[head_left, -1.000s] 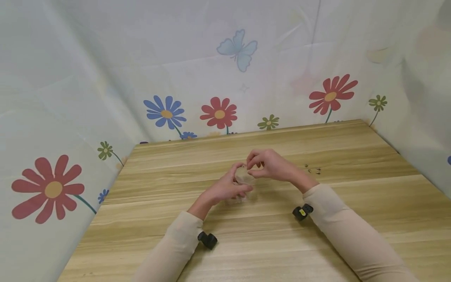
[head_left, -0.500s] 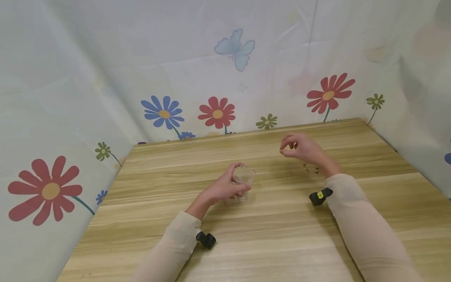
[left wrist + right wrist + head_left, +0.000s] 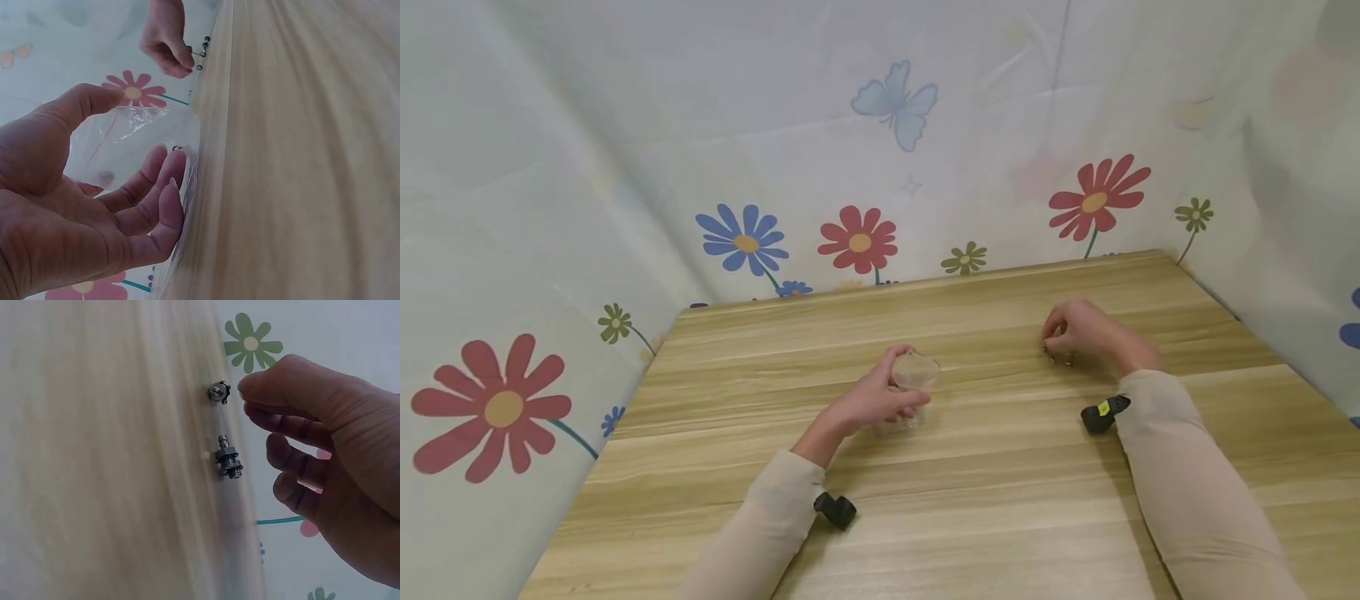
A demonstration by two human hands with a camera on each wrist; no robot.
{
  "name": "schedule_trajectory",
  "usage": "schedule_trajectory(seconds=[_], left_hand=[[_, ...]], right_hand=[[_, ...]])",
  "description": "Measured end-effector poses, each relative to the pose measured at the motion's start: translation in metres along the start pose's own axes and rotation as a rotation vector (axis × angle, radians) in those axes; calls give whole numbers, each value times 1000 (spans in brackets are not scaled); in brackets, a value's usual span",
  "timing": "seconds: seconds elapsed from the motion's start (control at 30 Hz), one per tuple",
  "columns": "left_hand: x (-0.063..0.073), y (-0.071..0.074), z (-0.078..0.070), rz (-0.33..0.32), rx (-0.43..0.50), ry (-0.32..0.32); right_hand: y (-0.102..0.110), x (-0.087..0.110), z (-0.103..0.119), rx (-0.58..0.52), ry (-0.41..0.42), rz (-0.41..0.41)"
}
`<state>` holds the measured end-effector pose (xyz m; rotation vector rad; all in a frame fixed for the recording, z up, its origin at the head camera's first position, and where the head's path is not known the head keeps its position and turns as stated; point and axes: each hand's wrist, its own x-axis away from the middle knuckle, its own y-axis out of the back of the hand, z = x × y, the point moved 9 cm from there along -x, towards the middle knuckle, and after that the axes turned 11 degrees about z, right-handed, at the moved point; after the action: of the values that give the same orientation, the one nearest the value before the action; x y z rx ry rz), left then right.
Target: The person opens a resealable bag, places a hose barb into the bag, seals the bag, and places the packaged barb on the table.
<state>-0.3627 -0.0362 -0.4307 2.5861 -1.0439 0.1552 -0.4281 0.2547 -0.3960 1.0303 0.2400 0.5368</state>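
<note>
Near the middle of the yellowish wood-grain tabletop point(image 3: 962, 500), the person's left hand point(image 3: 87, 212) holds a clear, thin plastic container point(image 3: 137, 137), with thumb and fingers curled around it; whether it is a bag or a soft cup, I cannot tell; well apart, the right hand point(image 3: 356, 450) has its fingers loosely bent, thumb and index tips with only a narrow gap, and nothing is seen between them; just beside these tips lies a small silver-grey metal fitting point(image 3: 219, 392), and near it another dark grey metal fitting point(image 3: 229, 457), ringed like a stepped cylinder; behind stands a white sheet with printed flowers point(image 3: 805, 100); the step in hand seems to be reaching for one fitting; the next move calls, I judge, for a fine pinch, without pushing the neighbour, while the left hand keeps the plastic steady.
</note>
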Motion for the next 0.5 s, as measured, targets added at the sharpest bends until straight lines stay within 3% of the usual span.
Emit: schedule_trajectory(seconds=[0.27,0.5], left_hand=[[1,-2,-5,11,0,-20],[0,-2,-3,18,16,-14]], right_hand=[[-7,-1,-3,-8,-34,106],[-8,-1,-4,0,-58,133]])
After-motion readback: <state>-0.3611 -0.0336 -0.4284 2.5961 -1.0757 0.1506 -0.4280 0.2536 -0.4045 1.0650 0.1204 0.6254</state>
